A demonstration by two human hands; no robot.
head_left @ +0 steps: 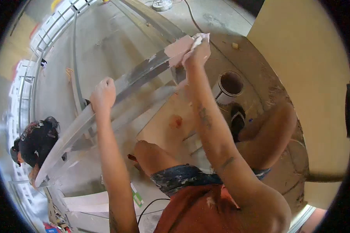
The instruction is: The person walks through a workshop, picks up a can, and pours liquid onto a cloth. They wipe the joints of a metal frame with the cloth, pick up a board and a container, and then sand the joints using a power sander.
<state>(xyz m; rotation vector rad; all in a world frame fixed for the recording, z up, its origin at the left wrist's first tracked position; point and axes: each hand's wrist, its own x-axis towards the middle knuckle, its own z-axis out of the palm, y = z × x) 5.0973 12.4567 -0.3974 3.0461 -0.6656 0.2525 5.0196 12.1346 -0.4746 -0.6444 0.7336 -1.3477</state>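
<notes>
Beam (pixel 140 79) x1, L hand (pixel 104 95) atop, R hand (pixel 195 54) w/ 1 white wad (pixel 199 39)

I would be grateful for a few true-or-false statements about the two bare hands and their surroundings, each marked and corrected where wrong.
1. The left hand is on the long, curved, grey beam. True.
2. The right hand holds a hammer. False: it holds a pale, crumpled, cloth-like piece.
3. The person's shirt is orange-red. True.
4. The round, open-topped pail lies on its side. False: it stands upright.
</notes>
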